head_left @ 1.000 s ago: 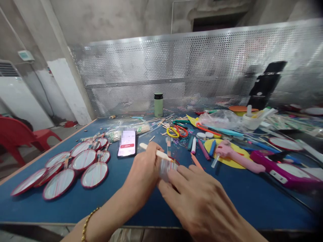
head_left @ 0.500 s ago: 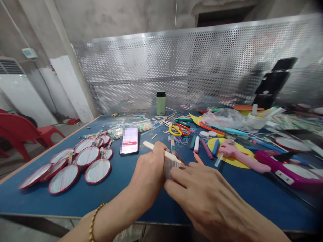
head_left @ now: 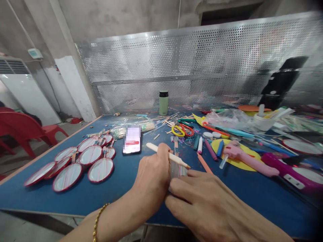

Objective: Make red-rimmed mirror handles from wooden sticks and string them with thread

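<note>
My left hand (head_left: 156, 171) is closed round a cream-coloured marker pen (head_left: 152, 147), which slants down to the right with its orange-brown tip bare. Just below that tip is a small round striped paddle (head_left: 178, 169) on a wooden stick, mostly hidden between my hands. The curled fingers of my right hand (head_left: 199, 198) hold the paddle's near right side. Whether my left fingers also grip it I cannot tell. Similar red-rimmed round paddles (head_left: 101, 169) lie in a group at the left of the table.
A phone (head_left: 132, 140) lies beyond my left hand. Scissors (head_left: 182, 130), several markers (head_left: 200, 145), loose sticks and a green bottle (head_left: 163, 103) are farther back. To the right are a pink glue gun (head_left: 248, 161) and a magenta device (head_left: 285, 171). A perforated metal panel (head_left: 146, 74) stands behind.
The whole view has shifted slightly, so things appear a little farther right. More of the paddle's striped face shows between my hands. Both hands keep their grip.
</note>
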### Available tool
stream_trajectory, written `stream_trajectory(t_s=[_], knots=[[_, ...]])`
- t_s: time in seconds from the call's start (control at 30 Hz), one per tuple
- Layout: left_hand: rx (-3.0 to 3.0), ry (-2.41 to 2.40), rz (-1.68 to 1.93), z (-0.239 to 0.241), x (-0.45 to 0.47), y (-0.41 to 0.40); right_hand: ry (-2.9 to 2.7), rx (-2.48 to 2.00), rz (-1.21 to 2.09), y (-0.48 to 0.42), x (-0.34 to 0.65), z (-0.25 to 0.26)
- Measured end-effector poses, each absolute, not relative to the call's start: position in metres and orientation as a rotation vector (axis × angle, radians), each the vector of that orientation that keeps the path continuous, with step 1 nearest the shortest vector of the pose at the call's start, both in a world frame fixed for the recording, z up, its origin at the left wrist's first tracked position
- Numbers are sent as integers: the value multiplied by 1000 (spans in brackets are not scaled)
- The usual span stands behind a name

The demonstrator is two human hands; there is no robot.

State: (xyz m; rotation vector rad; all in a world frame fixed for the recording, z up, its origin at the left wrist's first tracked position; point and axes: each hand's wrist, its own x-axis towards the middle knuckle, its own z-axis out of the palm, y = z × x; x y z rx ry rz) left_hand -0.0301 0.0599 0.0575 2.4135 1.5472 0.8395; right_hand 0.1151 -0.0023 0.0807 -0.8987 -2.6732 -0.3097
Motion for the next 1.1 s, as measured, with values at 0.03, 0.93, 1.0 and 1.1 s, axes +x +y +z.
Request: stream_trajectory(t_s=[0.03, 0.93, 1.0, 1.1], knots=[[2416, 1548, 832, 58, -30, 60, -2687, -908, -308, -2, 116, 80], [2486, 1550, 795, 59, -29, 60, -2556, -822, -389, -5, 113, 73], [2489, 1552, 794, 58, -29, 60, -2567, -820, -410, -6, 113, 72], [2492, 1549, 792, 58, -28, 59, -2579, -813, -486, -8, 115, 70]])
